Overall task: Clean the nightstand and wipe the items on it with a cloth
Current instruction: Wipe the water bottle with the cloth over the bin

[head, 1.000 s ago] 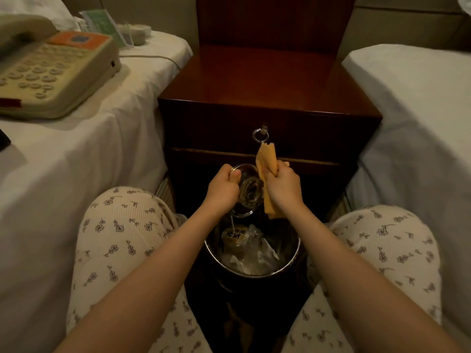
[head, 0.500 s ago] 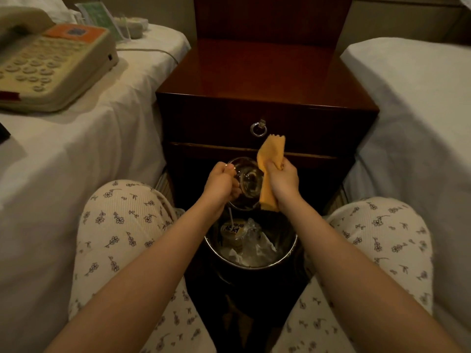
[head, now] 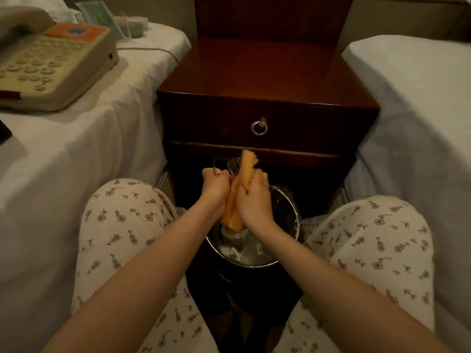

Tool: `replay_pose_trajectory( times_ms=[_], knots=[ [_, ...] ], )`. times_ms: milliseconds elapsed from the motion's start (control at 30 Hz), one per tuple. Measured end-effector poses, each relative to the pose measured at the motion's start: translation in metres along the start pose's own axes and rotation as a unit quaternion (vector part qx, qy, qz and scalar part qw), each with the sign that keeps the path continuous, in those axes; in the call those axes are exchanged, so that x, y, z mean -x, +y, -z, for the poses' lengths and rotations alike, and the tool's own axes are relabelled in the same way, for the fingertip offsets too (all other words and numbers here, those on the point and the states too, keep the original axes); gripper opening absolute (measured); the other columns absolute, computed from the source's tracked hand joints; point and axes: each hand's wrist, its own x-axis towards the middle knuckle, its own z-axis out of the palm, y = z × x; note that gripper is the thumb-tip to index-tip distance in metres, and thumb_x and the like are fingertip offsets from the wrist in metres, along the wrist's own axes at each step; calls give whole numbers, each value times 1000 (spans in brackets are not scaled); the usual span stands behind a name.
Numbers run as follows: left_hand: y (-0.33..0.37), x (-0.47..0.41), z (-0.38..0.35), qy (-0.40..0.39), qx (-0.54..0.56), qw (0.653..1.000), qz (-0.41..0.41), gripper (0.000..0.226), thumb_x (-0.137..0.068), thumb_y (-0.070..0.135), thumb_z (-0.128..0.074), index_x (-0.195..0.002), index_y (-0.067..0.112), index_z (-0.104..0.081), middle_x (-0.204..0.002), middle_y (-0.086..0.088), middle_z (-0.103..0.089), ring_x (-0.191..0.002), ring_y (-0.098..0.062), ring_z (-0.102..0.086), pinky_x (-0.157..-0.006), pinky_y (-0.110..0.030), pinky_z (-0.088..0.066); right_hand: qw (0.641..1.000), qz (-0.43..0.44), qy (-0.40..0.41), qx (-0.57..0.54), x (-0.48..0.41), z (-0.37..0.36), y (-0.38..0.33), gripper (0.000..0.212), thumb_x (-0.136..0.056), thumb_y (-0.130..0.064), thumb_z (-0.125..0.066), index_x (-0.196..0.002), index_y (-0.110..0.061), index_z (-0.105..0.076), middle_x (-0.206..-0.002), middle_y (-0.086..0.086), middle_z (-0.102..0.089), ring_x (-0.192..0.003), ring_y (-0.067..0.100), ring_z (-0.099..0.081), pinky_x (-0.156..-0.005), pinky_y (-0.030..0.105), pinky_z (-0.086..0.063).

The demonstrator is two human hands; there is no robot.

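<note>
Orange cloth (head: 235,200) pinched in the right hand (head: 254,200) rubs a glass (head: 233,163) clenched by the left hand (head: 215,188), held over the bin (head: 293,215), likely to catch drips.

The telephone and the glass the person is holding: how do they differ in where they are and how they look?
The telephone lies untouched on the white bed at left; the glass is gripped in the left hand over the bin. The telephone is beige and opaque; the glass is clear and largely hidden. The orange cloth, held by the right hand, presses against the glass, not the telephone. Neither is on the nightstand.
</note>
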Motion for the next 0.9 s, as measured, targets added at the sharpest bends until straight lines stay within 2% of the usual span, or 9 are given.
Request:
replay_pose_trajectory(
  times_ms=[100,233,367,467,600,667,767,833,900],
  knots=[
    [-3,4,2,-37,-47,998,-39,4,-93,6,-46,-94,9,-47,-88,-8,-56,-81,-18,-58,-72,-32,-50,994,99,-22,49,3,-4,0,26,-92,-6,-44,-118,-9,-46,-122,10,-40,-107,23,-46,-87,29,-43],
    [-7,3,0,-51,-159,980,-104,8,-96,8,-42,-97,15,-38,-83,0,-47,-69,-11,-47,-61,-26,-42,993,88,61,43,-12,5,0,20,-91,-5,-45,-111,-6,-49,-117,11,-43,-103,24,-46,-81,28,-40],
    [-16,1,-3,-45,-169,977,-119,21,-97,11,-40,-80,23,-36,-79,-3,-47,-71,-19,-48,-65,-36,-45,993,-12,112,30,-28,19,4,21,-94,-6,-42,-114,-5,-48,-124,12,-43,-107,24,-49,-79,24,-37],
    [-16,3,-3,-48,-172,975,-135,25,-97,10,-40,-78,25,-36,-84,-5,-50,-75,-20,-52,-71,-37,-48,992,-87,85,15,-33,26,9,26,-96,-6,-39,-122,-5,-43,-129,13,-41,-106,24,-49,-77,26,-35],
    [-12,-1,4,-4,-153,982,-112,23,-97,10,-40,-79,23,-37,-86,-6,-48,-78,-22,-49,-71,-36,-45,999,30,23,-17,-21,15,5,11,-94,-4,-39,-101,-12,-43,-110,7,-41,-87,14,-43,-68,24,-34],
    [-12,0,5,8,-148,983,-110,23,-97,9,-40,-78,23,-37,-86,-6,-48,-79,-23,-49,-72,-36,-45,999,37,10,-25,-22,14,6,12,-94,-3,-39,-100,-12,-44,-107,5,-41,-88,14,-44,-68,21,-35],
    [-11,9,4,-19,-187,968,-167,24,-96,8,-42,-78,24,-38,-85,-5,-49,-81,-25,-54,-73,-40,-50,994,-92,43,-40,-36,15,23,23,-97,-11,-39,-118,-6,-46,-110,5,-44,-98,22,-50,-76,29,-38],
    [-9,17,4,-58,-293,923,-244,18,-95,10,-44,-83,22,-39,-79,1,-48,-74,-18,-53,-67,-40,-48,963,-221,46,-146,-42,15,31,27,-99,-20,-35,-118,-8,-50,-104,8,-56,-93,26,-58,-73,32,-44],
    [-6,24,3,-92,-402,859,-303,12,-95,11,-45,-88,19,-40,-80,4,-48,-71,-14,-50,-63,-36,-44,906,-325,23,-271,-42,17,30,31,-100,-19,-30,-111,-6,-56,-84,10,-59,-71,23,-57,-59,30,-47]
  ],
)
